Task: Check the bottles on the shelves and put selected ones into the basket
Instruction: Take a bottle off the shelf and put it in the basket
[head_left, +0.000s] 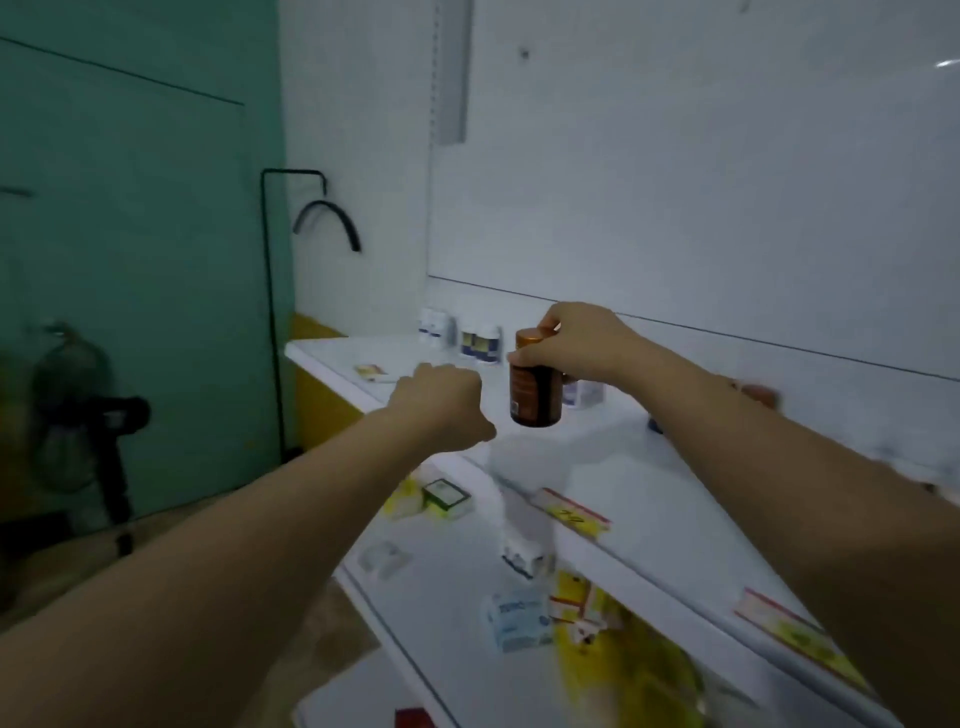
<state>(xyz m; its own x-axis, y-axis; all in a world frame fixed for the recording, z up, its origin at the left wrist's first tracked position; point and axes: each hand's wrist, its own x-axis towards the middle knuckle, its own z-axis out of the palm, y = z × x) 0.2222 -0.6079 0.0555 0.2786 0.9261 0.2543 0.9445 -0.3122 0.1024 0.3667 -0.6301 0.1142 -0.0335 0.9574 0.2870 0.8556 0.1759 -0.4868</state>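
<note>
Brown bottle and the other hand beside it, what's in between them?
Nothing. In the head view, only bare white shelf shows between the left hand and the brown bottle, which the right hand holds in its grip.

A brown bottle (535, 389) with a copper cap is upright at frame centre, gripped at its neck by the right hand (576, 340). Small white bottles (480, 345) stand on the shelf (613, 467) just left of it.

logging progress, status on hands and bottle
Right hand grips brown bottle by its cap, over top shelf. Left hand curled, empty. Basket not in view.
</note>
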